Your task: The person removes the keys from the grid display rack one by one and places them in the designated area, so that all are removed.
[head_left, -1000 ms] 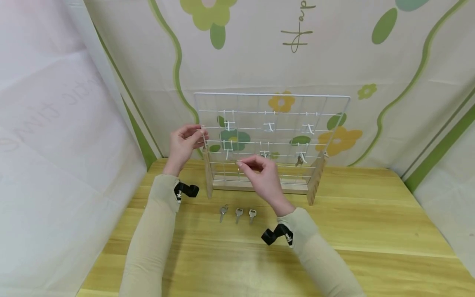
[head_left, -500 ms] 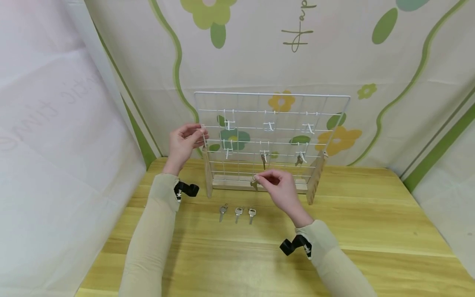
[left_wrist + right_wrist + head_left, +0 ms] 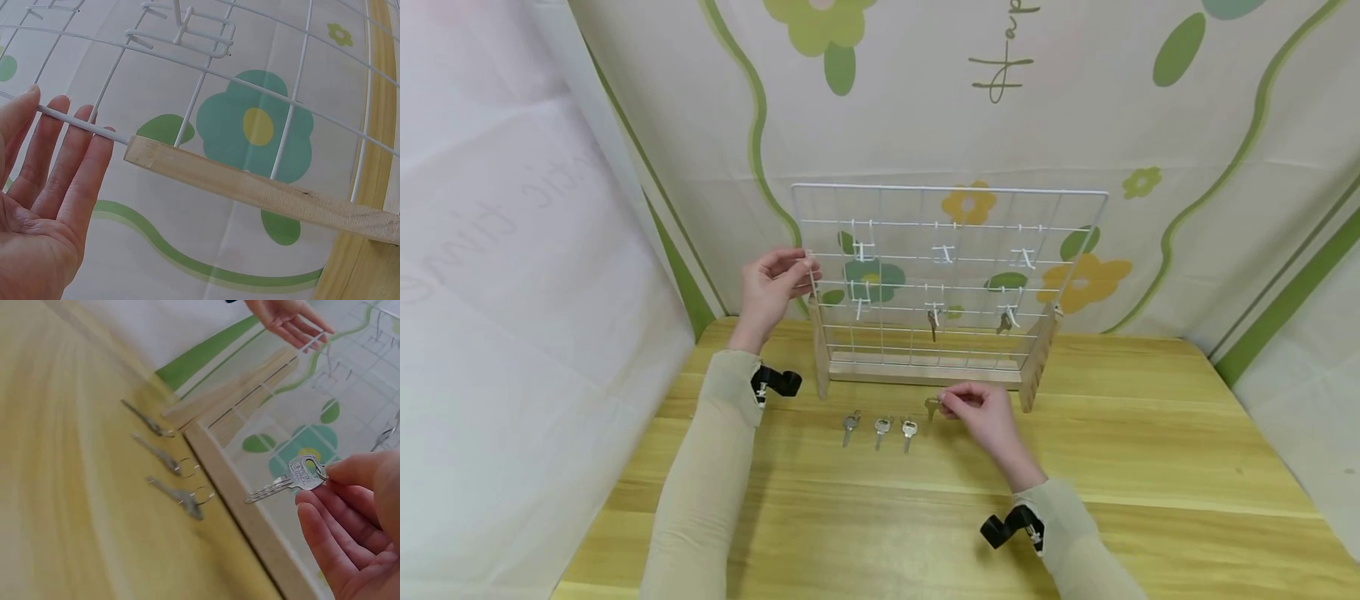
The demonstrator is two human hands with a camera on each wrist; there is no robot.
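Observation:
My right hand (image 3: 981,417) pinches a silver key (image 3: 303,476) by its small ring (image 3: 321,472), in front of the rack's base and close above the table. My left hand (image 3: 772,292) holds the left side wire of a white wire grid rack (image 3: 880,189), thumb on one side and fingers on the other in the left wrist view. Three more keys with rings, a left one (image 3: 851,428), a middle one (image 3: 882,430) and a right one (image 3: 909,433), lie in a row on the table. Hooks in the rack's lower row bear a middle key (image 3: 933,323) and a right key (image 3: 1004,322).
Wooden side posts (image 3: 1039,358) and a wooden base bar (image 3: 925,371) carry the grid. No key hangs from the lower left hook (image 3: 860,308) or the upper row of hooks (image 3: 944,255). A flower-printed cloth (image 3: 895,108) rises behind the wooden table (image 3: 865,517).
My right hand has come away from the grid, down and to the right, with the key in its fingers. The key on the lower middle hook now shows fully. My left hand stays put.

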